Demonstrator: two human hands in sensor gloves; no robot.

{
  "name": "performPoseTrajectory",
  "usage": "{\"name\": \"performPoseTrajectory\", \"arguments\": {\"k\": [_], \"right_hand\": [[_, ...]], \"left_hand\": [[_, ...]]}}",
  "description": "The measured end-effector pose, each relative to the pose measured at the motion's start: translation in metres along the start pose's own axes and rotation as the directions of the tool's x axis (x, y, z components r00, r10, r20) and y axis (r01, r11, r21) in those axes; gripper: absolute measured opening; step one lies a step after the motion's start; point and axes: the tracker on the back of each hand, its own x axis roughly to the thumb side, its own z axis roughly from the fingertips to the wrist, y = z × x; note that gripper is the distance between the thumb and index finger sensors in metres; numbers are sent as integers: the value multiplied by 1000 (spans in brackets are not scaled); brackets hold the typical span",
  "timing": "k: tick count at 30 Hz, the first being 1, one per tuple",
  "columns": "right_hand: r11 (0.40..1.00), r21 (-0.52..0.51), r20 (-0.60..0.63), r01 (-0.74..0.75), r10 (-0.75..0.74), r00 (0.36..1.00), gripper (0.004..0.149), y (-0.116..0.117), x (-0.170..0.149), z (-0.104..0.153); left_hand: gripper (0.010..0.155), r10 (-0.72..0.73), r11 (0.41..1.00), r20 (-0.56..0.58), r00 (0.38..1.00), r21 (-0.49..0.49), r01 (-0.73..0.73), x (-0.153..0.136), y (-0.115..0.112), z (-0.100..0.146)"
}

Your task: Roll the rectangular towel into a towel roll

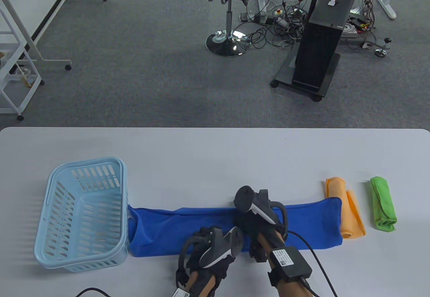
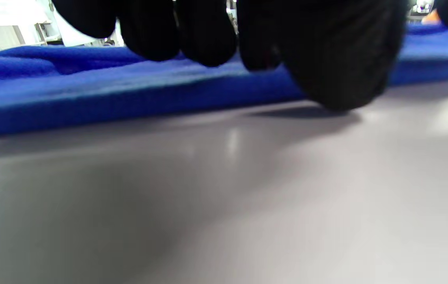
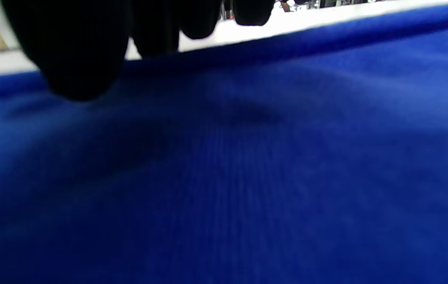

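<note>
A blue towel (image 1: 168, 229), folded into a long strip, lies across the near part of the white table (image 1: 215, 162). Its left end touches the basket. My left hand (image 1: 210, 240) sits at the strip's near edge; in the left wrist view its fingers (image 2: 204, 43) rest on top of the towel (image 2: 90, 94) and the thumb (image 2: 338, 59) touches the table beside the edge. My right hand (image 1: 252, 223) lies on the strip's middle, its fingers (image 3: 78, 51) resting on the cloth (image 3: 247, 177). The trackers hide both hands' fingertips in the table view.
A light blue plastic basket (image 1: 47, 206) stands at the left, against the towel's end. A folded orange towel (image 1: 349, 213) lies at the strip's right end, with a folded green towel (image 1: 383, 204) further right. Beyond the table are carpet, a chair and cables.
</note>
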Motion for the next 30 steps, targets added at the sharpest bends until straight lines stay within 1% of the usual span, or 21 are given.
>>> {"name": "performPoseTrajectory", "arguments": {"k": [1,2,3,5,6,7,8,10,13,14,15,16,18,19,21,23,24,26,27,29,30], "right_hand": [[998,8,-21,-59,59,998,66,0,3,-1],[999,-14,-15,-30,30,999,55,-1,4,-1],[1000,-20,-21,-16,16,1000,50,-3,5,-2],[997,63,-31,-49,51,998,49,-9,-2,-2],[997,70,-36,-11,14,999,49,-12,-7,-1],[995,65,-52,70,-66,996,48,-17,-15,2],[985,60,-66,163,-159,985,48,-22,-21,5],[939,42,-84,342,-338,937,47,-34,-34,15],[835,-45,-60,548,-550,833,47,-66,-54,36],[810,-43,-33,585,-587,809,47,-76,-58,42],[773,-34,-3,633,-634,774,47,-89,-62,52],[744,-39,17,667,-667,745,48,-98,-65,58],[652,-67,99,756,-749,655,50,-118,-67,75],[580,-77,152,811,-797,584,52,-128,-65,85],[536,-27,171,844,-829,532,55,-140,-58,99],[553,-64,179,830,-812,555,58,-148,-50,110],[545,-124,177,829,-810,559,58,-151,-44,116],[538,-167,186,826,-805,563,59,-153,-36,120],[547,-149,190,824,-802,566,60,-153,-33,120],[554,-136,178,821,-802,570,60,-151,-28,120],[546,-149,178,824,-805,566,60,-150,-26,120]], "left_hand": [[61,42,999,3,999,0,-42,-3,0,-1],[53,103,994,3,995,31,-103,-5,-1,-1],[46,105,993,-5,994,57,-105,-6,-2,-1],[43,102,989,21,995,107,-104,-8,-1,1],[44,120,988,15,993,92,-121,-10,1,2],[44,153,985,9,988,85,-153,-14,7,4],[44,203,973,0,979,112,-202,-19,14,7],[44,296,939,1,955,182,-291,-29,31,13],[43,440,851,48,897,296,-434,-48,66,26],[43,466,825,80,881,319,-465,-53,75,30],[43,499,781,157,852,346,-521,-60,89,33],[43,519,754,181,835,364,-547,-66,98,35],[42,560,712,222,798,364,-601,-81,119,39],[43,592,679,235,771,371,-634,-91,131,39],[43,651,649,208,730,347,-677,-103,144,39],[45,697,656,138,704,274,-703,-109,155,44],[46,726,632,130,675,261,-730,-113,162,53],[47,745,559,174,644,365,-745,-117,171,65],[48,748,534,191,635,394,-748,-118,176,72],[54,749,526,231,621,363,-769,-114,180,77],[62,744,549,247,621,305,-778,-108,179,75]]}}
